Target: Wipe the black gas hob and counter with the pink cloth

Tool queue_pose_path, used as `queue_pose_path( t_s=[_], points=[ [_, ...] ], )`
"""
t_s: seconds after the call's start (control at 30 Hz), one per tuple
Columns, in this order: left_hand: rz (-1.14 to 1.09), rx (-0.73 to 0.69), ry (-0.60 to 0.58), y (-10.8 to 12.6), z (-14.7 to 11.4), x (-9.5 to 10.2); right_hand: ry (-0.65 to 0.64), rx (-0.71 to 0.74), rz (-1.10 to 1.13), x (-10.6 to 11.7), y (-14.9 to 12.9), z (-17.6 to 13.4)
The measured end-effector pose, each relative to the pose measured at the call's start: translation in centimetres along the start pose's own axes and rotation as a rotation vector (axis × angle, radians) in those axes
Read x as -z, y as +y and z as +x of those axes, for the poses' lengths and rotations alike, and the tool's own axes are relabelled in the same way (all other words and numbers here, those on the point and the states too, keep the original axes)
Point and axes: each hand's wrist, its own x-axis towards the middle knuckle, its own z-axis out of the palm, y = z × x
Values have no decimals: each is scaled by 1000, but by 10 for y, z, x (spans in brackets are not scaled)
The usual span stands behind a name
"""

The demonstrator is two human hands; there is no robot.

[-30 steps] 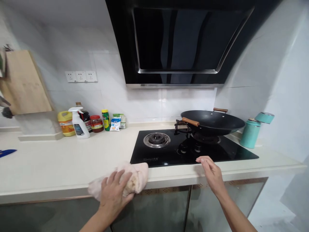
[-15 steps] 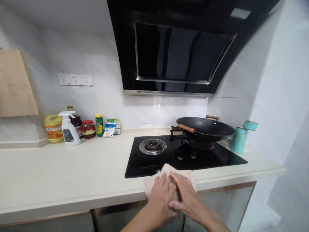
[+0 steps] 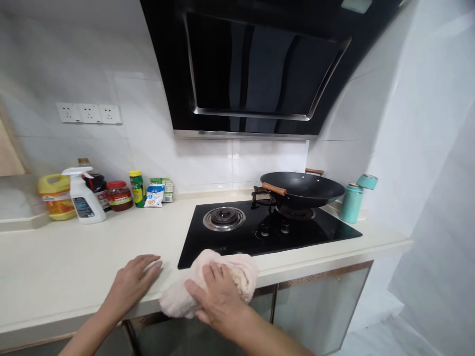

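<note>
A pale pink cloth (image 3: 178, 299) lies bunched over the counter's front edge and the near left corner of the black gas stove (image 3: 208, 244). My right hand (image 3: 220, 299) presses on it from above, fingers curled into the fabric. To the left, my left hand (image 3: 135, 279) rests by the edge of the white counter (image 3: 92, 267), apart from the cloth. Its fingers are stretched out and nothing is in them.
A black wok (image 3: 302, 190) with wooden handles sits on the right burner, below the range hood (image 3: 252, 74). Beside it stands a turquoise flask (image 3: 351, 203). Along the wall are a spray bottle (image 3: 86, 198), a yellow jug (image 3: 57, 198), a red-lidded jar (image 3: 118, 197) and a green shaker (image 3: 137, 189).
My left hand has let go of the cloth and moved left onto the counter. The cloth has shifted left under my right hand and is more bunched. The view has turned slightly right.
</note>
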Motion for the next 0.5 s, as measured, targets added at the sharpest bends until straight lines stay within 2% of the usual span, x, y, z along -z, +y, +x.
queue_pose_path(
  t_s=[0.1,0.2,0.33,0.5],
  points=[
    [30,128,-57,3,4,3,58,43,4,-5,7,-2],
    [98,127,-113,10,6,5,78,38,20,0,31,-18],
    [138,137,-190,12,7,7,40,-60,30,13,75,-55],
    [171,168,-215,3,8,4,-1,-248,-31,38,144,-120]
  ],
)
